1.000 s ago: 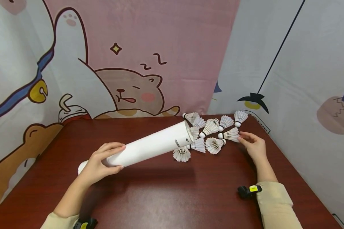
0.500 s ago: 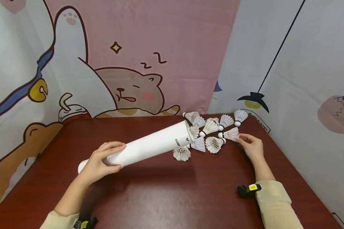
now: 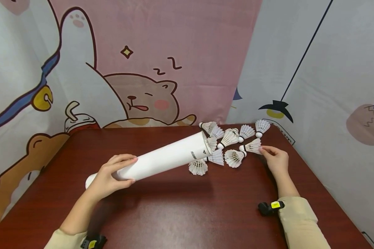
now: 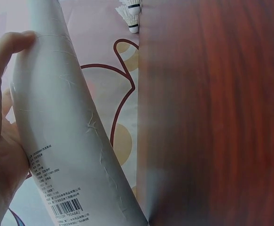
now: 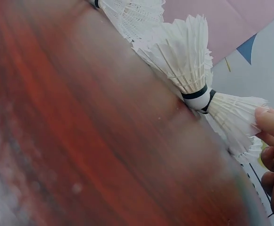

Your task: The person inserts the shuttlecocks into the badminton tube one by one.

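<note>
My left hand (image 3: 107,178) grips a long white shuttlecock tube (image 3: 165,157) round its lower part. The tube slants across the table, its far end (image 3: 207,142) raised to the right beside the shuttlecocks. Printed text and a barcode (image 4: 67,207) show on its side in the left wrist view. With thumb and finger, my right hand (image 3: 276,160) pinches the feather edge of a shuttlecock (image 3: 253,146) at the right of the pile. Its cork points left, close to another shuttlecock (image 3: 234,158). The right wrist view shows the fingertips (image 5: 264,117) at the feather ends.
Several more white shuttlecocks lie heaped at the table's back right, one (image 3: 198,167) partly below the tube's end and one (image 3: 262,128) near the back corner. The dark red table (image 3: 174,214) meets a cartoon-printed cloth (image 3: 187,52) behind.
My right hand has shifted slightly right over the last half second, and the pinched shuttlecock has moved a little right with it. The left hand and tube stay in place.
</note>
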`<state>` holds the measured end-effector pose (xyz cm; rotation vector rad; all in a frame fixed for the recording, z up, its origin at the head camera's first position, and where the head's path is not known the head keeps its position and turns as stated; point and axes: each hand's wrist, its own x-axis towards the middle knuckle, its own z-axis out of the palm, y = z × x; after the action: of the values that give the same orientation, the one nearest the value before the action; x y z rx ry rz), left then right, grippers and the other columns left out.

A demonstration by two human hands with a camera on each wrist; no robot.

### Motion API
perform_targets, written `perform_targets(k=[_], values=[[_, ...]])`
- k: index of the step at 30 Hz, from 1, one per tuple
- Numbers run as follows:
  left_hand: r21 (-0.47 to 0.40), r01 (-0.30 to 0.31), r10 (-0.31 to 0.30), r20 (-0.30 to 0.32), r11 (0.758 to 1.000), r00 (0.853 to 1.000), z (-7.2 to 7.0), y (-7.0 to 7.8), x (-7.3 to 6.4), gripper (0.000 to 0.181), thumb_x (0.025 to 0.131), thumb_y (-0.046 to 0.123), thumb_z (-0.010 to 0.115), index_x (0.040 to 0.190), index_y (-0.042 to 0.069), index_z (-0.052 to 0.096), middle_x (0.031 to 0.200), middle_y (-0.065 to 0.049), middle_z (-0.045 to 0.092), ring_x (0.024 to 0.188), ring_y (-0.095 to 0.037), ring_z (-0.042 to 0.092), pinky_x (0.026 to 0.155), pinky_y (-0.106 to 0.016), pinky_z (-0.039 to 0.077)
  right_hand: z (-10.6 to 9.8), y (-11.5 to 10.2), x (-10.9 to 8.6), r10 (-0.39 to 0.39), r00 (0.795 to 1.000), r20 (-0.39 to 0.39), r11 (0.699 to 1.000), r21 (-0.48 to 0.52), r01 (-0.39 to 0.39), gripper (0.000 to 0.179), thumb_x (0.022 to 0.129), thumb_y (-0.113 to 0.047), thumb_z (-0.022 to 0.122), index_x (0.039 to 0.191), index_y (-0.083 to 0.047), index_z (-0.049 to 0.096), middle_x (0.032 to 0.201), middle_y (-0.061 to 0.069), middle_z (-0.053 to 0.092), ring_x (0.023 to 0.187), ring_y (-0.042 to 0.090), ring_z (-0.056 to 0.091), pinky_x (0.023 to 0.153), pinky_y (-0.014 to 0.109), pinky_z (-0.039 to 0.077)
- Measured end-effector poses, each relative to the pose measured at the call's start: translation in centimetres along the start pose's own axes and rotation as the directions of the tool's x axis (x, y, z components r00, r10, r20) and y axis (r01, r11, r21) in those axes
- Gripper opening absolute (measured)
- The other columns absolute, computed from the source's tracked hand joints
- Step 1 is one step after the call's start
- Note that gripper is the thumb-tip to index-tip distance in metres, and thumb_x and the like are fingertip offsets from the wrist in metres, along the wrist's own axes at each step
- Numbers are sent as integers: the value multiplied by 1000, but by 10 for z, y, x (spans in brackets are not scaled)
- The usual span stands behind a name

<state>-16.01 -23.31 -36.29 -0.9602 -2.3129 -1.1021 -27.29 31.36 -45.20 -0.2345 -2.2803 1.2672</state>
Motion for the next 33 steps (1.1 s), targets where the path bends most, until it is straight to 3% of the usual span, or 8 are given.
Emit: perform_targets(k=[5, 17, 24, 33], values=[[1, -4, 4, -2, 1000, 1000, 0, 0, 0, 62, 60, -11, 85, 118, -6, 64, 119, -19, 59, 110, -18, 48, 86, -18, 37, 0, -7, 1, -1, 998, -63, 999, 38, 3, 26, 87, -21, 72, 102, 0, 74, 83, -16, 65, 75, 0, 56, 62, 13, 42], [4, -3, 3, -5, 1000, 1000, -1, 0, 0, 62, 60, -11, 85, 117, -6, 64, 118, -18, 59, 109, -20, 49, 86, -18, 37, -2, -36, 0, -146, 978, -152, 978, 129, 166, 22, 85, -16, 75, 97, 2, 74, 74, -22, 62, 64, 2, 54, 56, 14, 40], [3, -8, 8, -8, 1000, 1000, 0, -1, -1, 62, 59, -11, 85, 117, -6, 64, 118, -18, 59, 109, -21, 49, 86, -18, 37, -8, -63, -2, -234, 956, -177, 942, 203, 268, 16, 82, -6, 76, 93, 6, 74, 74, -20, 64, 62, 1, 51, 54, 16, 37], [-3, -11, 11, -7, 1000, 1000, 0, -2, -1, 62, 59, -11, 85, 118, -6, 64, 118, -18, 59, 109, -21, 49, 86, -18, 37, -20, -123, -23, -302, 934, -190, 870, 345, 351, 15, 81, 9, 71, 90, 19, 67, 76, -14, 66, 63, 1, 53, 58, 15, 39]])
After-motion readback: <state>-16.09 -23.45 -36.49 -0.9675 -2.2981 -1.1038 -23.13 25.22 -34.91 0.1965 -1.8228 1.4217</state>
